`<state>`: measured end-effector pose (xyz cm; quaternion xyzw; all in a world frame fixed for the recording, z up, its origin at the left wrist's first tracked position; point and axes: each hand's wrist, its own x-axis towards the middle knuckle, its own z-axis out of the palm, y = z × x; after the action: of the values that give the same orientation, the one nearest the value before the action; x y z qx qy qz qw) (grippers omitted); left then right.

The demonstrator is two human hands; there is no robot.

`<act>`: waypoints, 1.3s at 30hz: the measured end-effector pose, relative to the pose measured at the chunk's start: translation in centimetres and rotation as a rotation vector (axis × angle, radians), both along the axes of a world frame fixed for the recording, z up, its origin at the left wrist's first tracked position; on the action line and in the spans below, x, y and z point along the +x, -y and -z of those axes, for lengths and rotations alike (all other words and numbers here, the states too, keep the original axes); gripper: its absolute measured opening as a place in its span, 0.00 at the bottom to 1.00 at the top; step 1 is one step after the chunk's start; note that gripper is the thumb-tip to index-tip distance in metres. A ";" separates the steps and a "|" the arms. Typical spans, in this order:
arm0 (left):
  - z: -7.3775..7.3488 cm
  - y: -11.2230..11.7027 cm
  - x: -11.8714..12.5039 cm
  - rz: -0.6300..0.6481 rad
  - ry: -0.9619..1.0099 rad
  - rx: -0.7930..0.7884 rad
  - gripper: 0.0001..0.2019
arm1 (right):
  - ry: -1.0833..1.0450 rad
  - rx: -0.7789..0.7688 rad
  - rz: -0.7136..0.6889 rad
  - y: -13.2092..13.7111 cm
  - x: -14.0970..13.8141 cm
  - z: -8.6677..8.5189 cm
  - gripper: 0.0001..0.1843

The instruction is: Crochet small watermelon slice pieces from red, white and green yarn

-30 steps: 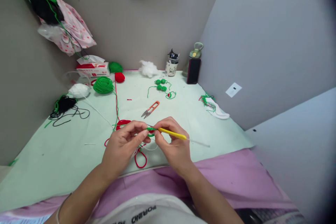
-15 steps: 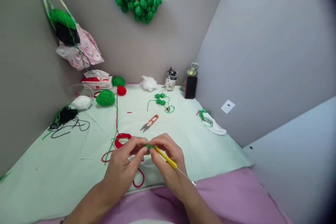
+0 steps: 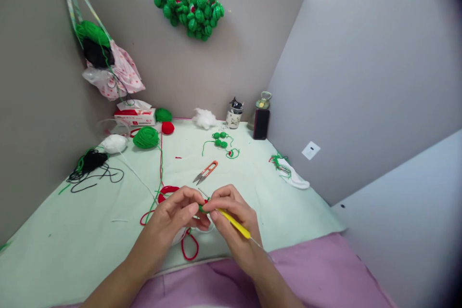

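My right hand (image 3: 236, 224) grips a crochet hook (image 3: 235, 224) by its yellow handle, its thin metal tip pointing up and left past the fingers. Pinched in my left hand (image 3: 180, 211) is a small piece of green crochet (image 3: 201, 208), mostly covered by the fingers. A bit of red shows beside it, near the right fingertips. Both hands meet above the front of the table. Red yarn (image 3: 190, 249) loops down below the left hand, and white yarn runs under the fingers. A coil of red yarn (image 3: 168, 193) lies just behind the left hand.
Orange thread snips (image 3: 206, 173) lie beyond the hands. Farther back are small green crocheted balls (image 3: 221, 143), white stuffing (image 3: 204, 119), a jar (image 3: 234, 116) and a phone (image 3: 261, 124). Yarn balls (image 3: 146, 137) and black yarn (image 3: 90, 161) sit at left. Crocheted bunches (image 3: 205, 14) hang on the wall.
The left fingers have spread somewhat and shifted around the green piece. The crochet hook has moved slightly right and down, with its tip now showing above the fingers. The view has tilted slightly.
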<state>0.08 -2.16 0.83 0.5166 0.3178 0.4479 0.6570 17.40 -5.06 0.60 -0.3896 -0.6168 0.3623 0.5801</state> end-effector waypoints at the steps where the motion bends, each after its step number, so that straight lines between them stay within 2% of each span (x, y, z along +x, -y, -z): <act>1: 0.0 0.1 0.2 -0.009 -0.011 0.005 0.08 | -0.013 -0.008 0.004 -0.1 0.0 0.1 0.08; 6: 0.3 0.3 1.0 -0.144 -0.114 0.103 0.06 | -0.123 -0.056 0.061 -0.7 -0.2 0.5 0.06; 10: 0.4 -0.3 0.3 -0.247 -0.227 0.161 0.09 | -0.162 -0.052 0.057 -1.0 0.4 0.7 0.08; 12: 0.2 -0.5 -0.1 -0.313 -0.187 0.134 0.10 | -0.171 -0.053 0.032 -1.0 0.6 0.7 0.09; 13: 0.0 -0.5 -0.1 -0.303 -0.143 0.109 0.12 | -0.169 -0.053 0.019 -0.9 0.5 0.7 0.08; 16: -0.8 -0.4 0.4 -0.153 0.003 0.023 0.22 | -0.148 -0.043 -0.004 -0.7 0.1 0.6 0.08; 19: -2.1 -0.9 1.2 -0.076 0.188 -0.072 0.24 | -0.124 -0.018 -0.016 -0.3 -0.4 0.6 0.08; 21: -2.8 -1.5 1.4 -0.071 0.315 -0.103 0.24 | -0.114 -0.001 -0.010 -0.2 -0.4 0.7 0.08; 22: -3.0 -1.9 1.3 -0.116 0.361 -0.090 0.23 | -0.114 0.006 -0.002 -0.1 -0.3 0.7 0.08; 24: -2.9 -2.4 1.0 -0.217 0.358 0.001 0.26 | -0.124 0.018 0.019 -0.2 0.1 0.8 0.08; 26: -2.0 -2.5 0.7 -0.283 0.231 0.176 0.31 | -0.140 0.035 0.034 -0.2 0.5 0.9 0.09; 28: -0.6 -2.2 0.8 -0.271 0.036 0.353 0.33 | -0.148 0.048 0.042 -0.3 0.7 0.9 0.10; 29: 0.0 -2.0 1.0 -0.222 -0.030 0.380 0.34 | -0.149 0.051 0.044 -0.3 0.9 0.9 0.10; 31: 0.7 -1.7 1.4 -0.120 -0.040 0.312 0.31 | -0.146 0.059 0.049 -0.3 1.0 0.8 0.09; 33: 0.6 -1.5 1.7 -0.058 0.067 0.129 0.26 | -0.136 0.073 0.058 -0.2 1.2 0.8 0.09; 35: -0.4 -1.7 1.3 -0.031 0.227 -0.108 0.21 | -0.126 0.086 0.073 -0.2 1.3 0.9 0.11; 37: -1.9 -2.0 0.5 -0.082 0.379 -0.298 0.20 | -0.115 0.093 0.089 -0.3 1.5 1.1 0.12; 39: -3.1 -2.2 -0.5 -0.165 0.476 -0.370 0.22 | -0.098 0.097 0.098 -0.3 1.5 1.4 0.12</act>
<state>-0.45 0.08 3.89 0.2412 0.2718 0.5426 0.7573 18.87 -4.75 -0.77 -0.3726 -0.5845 0.3218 0.6449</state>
